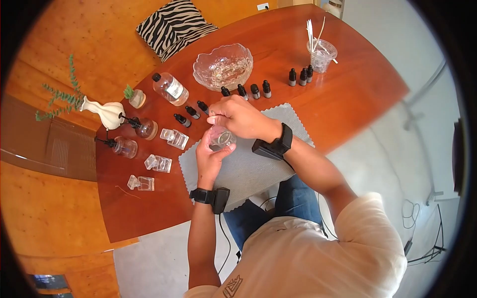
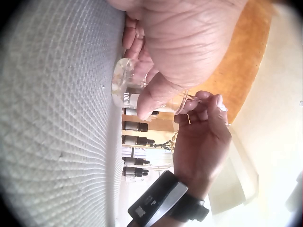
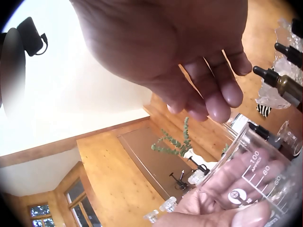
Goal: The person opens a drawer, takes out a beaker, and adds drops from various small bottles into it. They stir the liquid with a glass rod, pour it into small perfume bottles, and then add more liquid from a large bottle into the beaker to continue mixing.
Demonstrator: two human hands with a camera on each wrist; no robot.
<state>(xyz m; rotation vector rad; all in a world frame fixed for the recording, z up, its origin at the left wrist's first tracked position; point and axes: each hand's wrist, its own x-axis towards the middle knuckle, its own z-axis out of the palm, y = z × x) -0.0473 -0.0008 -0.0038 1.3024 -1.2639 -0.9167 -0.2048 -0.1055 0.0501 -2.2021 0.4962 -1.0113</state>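
The left hand (image 1: 209, 158) grips a clear beaker (image 1: 224, 138), thumb across its near side and fingers round the far side, over a grey mat (image 1: 266, 171) on the wooden tabletop (image 1: 343, 111); whether the base touches the mat I cannot tell. White measuring marks up to 100 run up the beaker's wall. The right hand (image 1: 244, 118) is just above the beaker's rim, palm down, fingers bent and drawn in towards the thumb; I cannot tell whether the tips pinch anything. Beyond the mat's far edge stands a row of small dropper bottles (image 1: 267, 90), some partly behind the right hand, with three more further right near a clear cup (image 1: 322, 63) of thin sticks (image 1: 310, 36). Behind the row sits a wavy-edged glass bowl (image 1: 199, 79), and to its left a large black-capped bottle (image 1: 172, 90) with a pale label. Further left are a small potted plant (image 1: 136, 97), a white vase (image 1: 109, 115) lying over with a green sprig (image 1: 62, 94), and two pump bottles (image 1: 125, 147). Three square glass bottles (image 1: 159, 164) with clear stoppers line the left part of the tabletop. Black straps (image 1: 202, 195) circle both wrists.
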